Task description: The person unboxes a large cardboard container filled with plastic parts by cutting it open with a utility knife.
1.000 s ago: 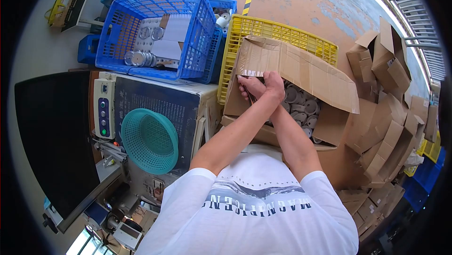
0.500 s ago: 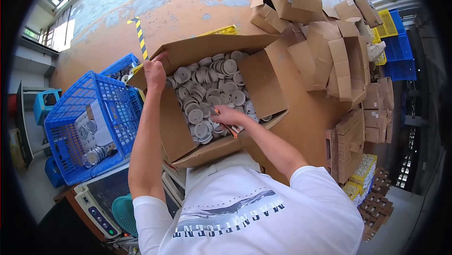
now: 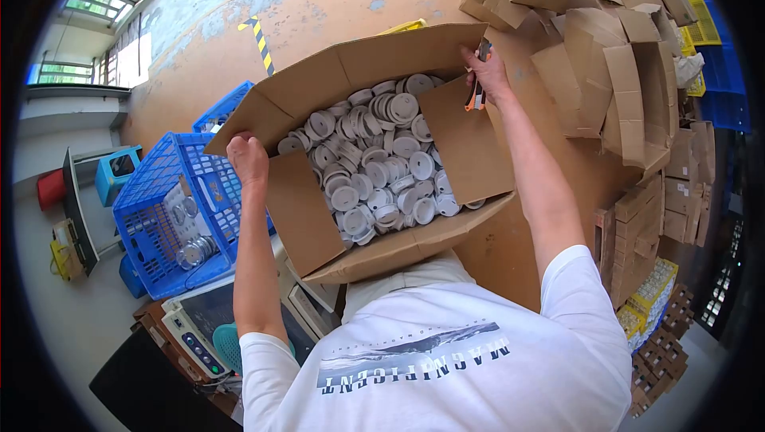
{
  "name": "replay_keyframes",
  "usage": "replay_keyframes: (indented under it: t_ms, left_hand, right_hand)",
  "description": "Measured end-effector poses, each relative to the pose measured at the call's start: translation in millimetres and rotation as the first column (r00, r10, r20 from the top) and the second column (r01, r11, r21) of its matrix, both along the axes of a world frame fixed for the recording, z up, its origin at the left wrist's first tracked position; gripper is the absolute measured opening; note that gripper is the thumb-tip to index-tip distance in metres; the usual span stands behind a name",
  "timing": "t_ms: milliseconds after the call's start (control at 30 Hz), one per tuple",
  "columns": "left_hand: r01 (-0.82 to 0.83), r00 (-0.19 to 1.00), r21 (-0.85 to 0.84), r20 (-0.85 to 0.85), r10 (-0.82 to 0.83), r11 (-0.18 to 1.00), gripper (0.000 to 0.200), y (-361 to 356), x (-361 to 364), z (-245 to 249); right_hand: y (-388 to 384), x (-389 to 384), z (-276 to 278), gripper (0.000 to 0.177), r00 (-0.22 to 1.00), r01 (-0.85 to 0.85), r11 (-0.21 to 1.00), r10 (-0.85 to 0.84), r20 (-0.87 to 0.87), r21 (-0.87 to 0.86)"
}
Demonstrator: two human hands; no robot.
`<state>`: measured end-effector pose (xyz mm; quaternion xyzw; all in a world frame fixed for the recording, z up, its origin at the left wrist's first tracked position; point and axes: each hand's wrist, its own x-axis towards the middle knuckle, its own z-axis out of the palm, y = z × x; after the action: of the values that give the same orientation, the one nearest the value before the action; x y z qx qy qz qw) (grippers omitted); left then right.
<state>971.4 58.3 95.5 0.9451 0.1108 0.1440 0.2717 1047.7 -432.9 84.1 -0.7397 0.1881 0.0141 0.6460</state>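
A large open cardboard box [image 3: 466, 141] in front of me is full of round whitish discs [image 3: 374, 169], stacked and jumbled. My left hand [image 3: 249, 159] is closed on the left corner of the box's far flap [image 3: 343, 69]. At the flap's right corner, my right hand [image 3: 488, 75] holds an orange and black cutter [image 3: 476, 96], its fingers closed round it and against the cardboard. The side flaps are folded outward, and the near flap leans toward my body.
Left of the box stands a blue crate [image 3: 171, 209] with clear round parts inside. Empty cartons [image 3: 590, 73] are heaped at the right. A control panel [image 3: 195, 344] lies lower left. Yellow-black tape [image 3: 261, 45] marks the floor beyond.
My right hand has moved from over the discs to the far flap's right corner, with the cutter. My left hand has shifted slightly down along the flap's left end. The view has turned slightly.
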Motion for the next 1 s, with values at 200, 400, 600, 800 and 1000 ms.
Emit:
replay_keyframes:
  t_ms: [200, 400, 600, 800, 1000]
  left_hand:
    - [-0.251, 0.968, 0.043, 0.028, 0.25, 0.967, 0.026, 58.5, -12.2, -79.2]
    - [-0.576, 0.793, 0.029, -0.22, 0.568, 0.817, 0.031, 59.2, 41.6, -96.7]
    - [-0.163, 0.606, 0.245, -0.739, 0.293, 0.956, 0.038, 77.8, 77.0, -126.2]
    - [0.096, 0.448, 0.339, -0.855, 0.263, 0.936, 0.036, 59.6, 81.1, -107.8]
    - [-0.186, 0.98, 0.393, 0.013, 0.197, 0.901, 0.028, 57.1, 8.9, -62.2]
  right_hand:
    - [-2.6, 46.3, -18.7, 0.054, 0.986, -0.079, 0.996, 0.072, -0.148, -0.042]
    - [11.3, 85.7, -13.7, 0.057, 0.892, -0.192, 0.958, 0.081, -0.445, -0.211]
    - [45.1, 116.0, -57.1, 0.048, 0.774, -0.624, 0.261, 0.077, -0.628, -0.737]
    - [55.7, 107.4, -47.4, 0.043, 0.785, -0.615, 0.089, 0.154, -0.6, -0.783]
    - [63.4, -42.0, 4.8, 0.02, 0.726, -0.564, 0.383, 0.652, -0.219, -0.732]
